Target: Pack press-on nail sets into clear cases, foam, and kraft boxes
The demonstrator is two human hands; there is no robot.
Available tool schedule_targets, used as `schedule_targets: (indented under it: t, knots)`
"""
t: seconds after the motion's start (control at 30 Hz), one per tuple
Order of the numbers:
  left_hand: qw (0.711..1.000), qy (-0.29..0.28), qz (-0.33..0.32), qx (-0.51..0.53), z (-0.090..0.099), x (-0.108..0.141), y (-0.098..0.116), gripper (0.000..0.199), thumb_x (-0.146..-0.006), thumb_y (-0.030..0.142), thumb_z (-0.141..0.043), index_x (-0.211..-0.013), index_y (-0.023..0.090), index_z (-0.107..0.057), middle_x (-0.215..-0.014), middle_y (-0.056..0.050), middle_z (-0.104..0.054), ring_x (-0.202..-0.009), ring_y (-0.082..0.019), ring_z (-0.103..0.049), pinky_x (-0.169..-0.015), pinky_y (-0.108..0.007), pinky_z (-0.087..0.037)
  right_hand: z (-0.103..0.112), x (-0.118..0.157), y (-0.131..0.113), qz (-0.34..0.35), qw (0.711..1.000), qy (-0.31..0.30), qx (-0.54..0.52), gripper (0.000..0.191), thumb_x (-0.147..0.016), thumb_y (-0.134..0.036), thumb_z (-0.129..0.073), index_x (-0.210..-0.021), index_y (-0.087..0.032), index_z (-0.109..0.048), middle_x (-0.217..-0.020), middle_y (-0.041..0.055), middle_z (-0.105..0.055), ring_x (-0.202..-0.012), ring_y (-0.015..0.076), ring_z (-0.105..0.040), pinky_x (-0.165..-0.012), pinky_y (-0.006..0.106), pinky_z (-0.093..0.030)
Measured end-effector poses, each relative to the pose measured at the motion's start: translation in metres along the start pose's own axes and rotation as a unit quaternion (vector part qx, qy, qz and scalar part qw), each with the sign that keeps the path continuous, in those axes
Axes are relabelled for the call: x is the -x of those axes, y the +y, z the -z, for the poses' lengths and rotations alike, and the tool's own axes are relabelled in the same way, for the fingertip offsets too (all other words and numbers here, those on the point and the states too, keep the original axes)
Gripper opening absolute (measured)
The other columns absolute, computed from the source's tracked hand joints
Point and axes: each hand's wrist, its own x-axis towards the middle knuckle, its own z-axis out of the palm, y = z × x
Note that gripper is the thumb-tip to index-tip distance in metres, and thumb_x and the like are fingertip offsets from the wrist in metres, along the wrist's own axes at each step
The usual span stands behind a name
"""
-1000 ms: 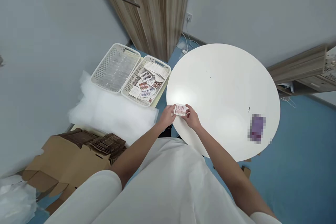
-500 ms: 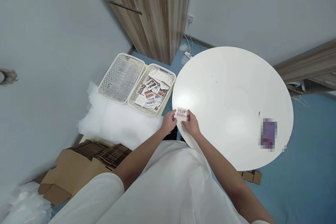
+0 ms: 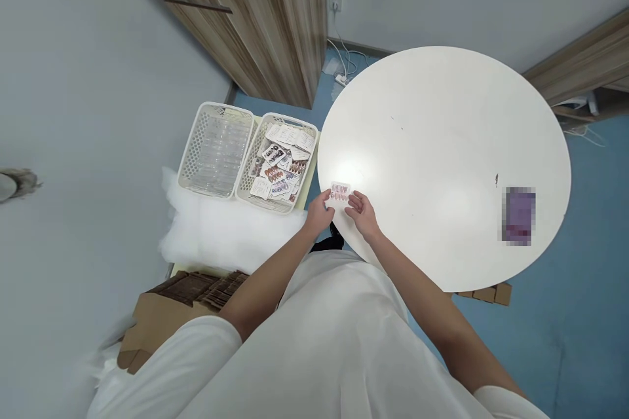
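A small card of press-on nails (image 3: 339, 192), with two rows of pinkish nails, is at the near left edge of the round white table (image 3: 442, 144). My left hand (image 3: 318, 213) has its fingers closed at the card's left side, the thumb low by its near corner. At the card's right side, my right hand (image 3: 363, 215) touches or nearly touches the edge with its fingertips, fingers stretched and thumb apart. Whether the card rests on the tabletop or is lifted slightly, I cannot tell.
Left of the table stands a white basket (image 3: 240, 180) of assorted nail cards. Beside it, another basket (image 3: 190, 167) holds clear plastic packs. White padding (image 3: 221, 229) and a cardboard box (image 3: 152, 317) lie nearer me. A blurred purple item (image 3: 518, 216) sits on the table's right.
The view has shifted and turned somewhat. Both hands stay at the nail card; my right fingers have moved from its far right corner to lower along its right edge.
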Motion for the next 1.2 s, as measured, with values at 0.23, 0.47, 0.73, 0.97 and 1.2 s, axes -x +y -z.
schedule_targets:
  t: [0.23, 0.47, 0.73, 0.97, 1.2]
  knots:
    - [1.0, 0.002, -0.007, -0.001, 0.007, -0.02, 0.006, 0.06, -0.065, 0.005, -0.047, -0.124, 0.014, -0.044, -0.118, -0.01, -0.054, -0.105, -0.022, -0.051, -0.089, -0.037, -0.043, -0.002, -0.014, -0.01, 0.011, 1.0, -0.017, 0.01, 0.063, -0.066, -0.029, -0.062, -0.124, -0.026, -0.037, -0.132, 0.0083, -0.041, -0.118, 0.0222, -0.042, -0.095, 0.042, -0.037]
    - [0.999, 0.012, -0.012, 0.038, 0.006, -0.023, 0.002, 0.058, -0.066, 0.004, -0.044, -0.122, 0.015, -0.046, -0.117, -0.01, -0.055, -0.107, -0.02, -0.05, -0.087, -0.034, -0.044, -0.001, -0.015, -0.012, 0.013, 0.999, -0.023, 0.034, 0.064, -0.065, -0.03, -0.063, -0.124, -0.027, -0.038, -0.133, 0.0074, -0.041, -0.117, 0.0224, -0.043, -0.093, 0.041, -0.039]
    - [0.998, 0.016, -0.006, 0.067, 0.008, -0.025, -0.006, 0.055, -0.068, 0.005, -0.043, -0.122, 0.015, -0.046, -0.119, -0.011, -0.053, -0.106, -0.019, -0.051, -0.089, -0.035, -0.043, -0.001, -0.014, -0.012, 0.012, 0.999, -0.018, 0.044, 0.062, -0.064, -0.03, -0.062, -0.122, -0.028, -0.039, -0.133, 0.0061, -0.04, -0.115, 0.0213, -0.043, -0.09, 0.039, -0.041]
    - [0.999, -0.002, -0.019, 0.045, 0.012, -0.024, -0.001, 0.056, -0.069, 0.004, -0.042, -0.123, 0.016, -0.045, -0.119, -0.01, -0.053, -0.11, -0.019, -0.049, -0.09, -0.035, -0.042, 0.0, -0.015, -0.007, 0.026, 0.996, -0.027, 0.076, 0.063, -0.065, -0.03, -0.061, -0.124, -0.03, -0.037, -0.134, 0.0056, -0.038, -0.115, 0.0214, -0.042, -0.089, 0.04, -0.04]
    - [0.999, -0.014, -0.035, 0.005, 0.014, -0.021, 0.0, 0.057, -0.069, 0.004, -0.041, -0.125, 0.015, -0.043, -0.118, -0.011, -0.053, -0.108, -0.02, -0.05, -0.091, -0.036, -0.041, -0.001, -0.013, -0.004, 0.038, 0.993, -0.033, 0.105, 0.065, -0.064, -0.03, -0.061, -0.124, -0.032, -0.036, -0.133, 0.0037, -0.038, -0.117, 0.0205, -0.039, -0.089, 0.038, -0.039]
